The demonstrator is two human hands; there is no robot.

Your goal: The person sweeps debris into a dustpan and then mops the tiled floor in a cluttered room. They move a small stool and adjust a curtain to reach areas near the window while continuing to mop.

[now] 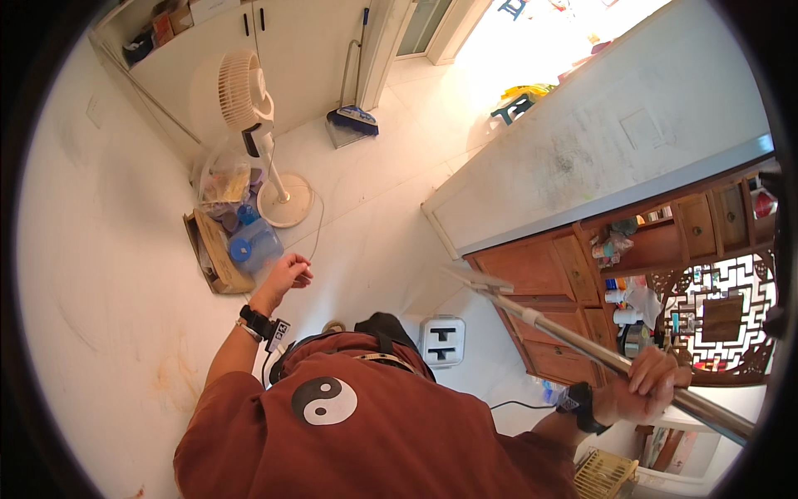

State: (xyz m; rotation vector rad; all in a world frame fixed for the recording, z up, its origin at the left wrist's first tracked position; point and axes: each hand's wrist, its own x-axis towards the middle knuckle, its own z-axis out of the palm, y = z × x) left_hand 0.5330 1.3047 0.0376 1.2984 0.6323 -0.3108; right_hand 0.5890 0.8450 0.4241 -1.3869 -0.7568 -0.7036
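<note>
My right hand (644, 387) is wrapped round the metal pole of a flat mop (573, 339). The pole slants from the lower right up to a pale, blurred head near the wooden cabinet's corner. My left hand (287, 276) hangs in front of me with nothing visible in it, its fingers loosely curled and a little apart. Close by it are a large clear water jug (264, 245) with a blue cap and a thin fan cord (321, 218), which passes behind the fingertips. A light grey bucket (442, 342) with two dark slots stands on the floor between my arms.
A white standing fan (284, 200) is ahead left, beside a cardboard box (214, 254) and bagged items. A broom and dustpan (351, 125) lean against the white cupboards (287, 62). To the right, a partition wall (598, 141) and a reddish wooden cabinet (532, 270) border the tiled floor.
</note>
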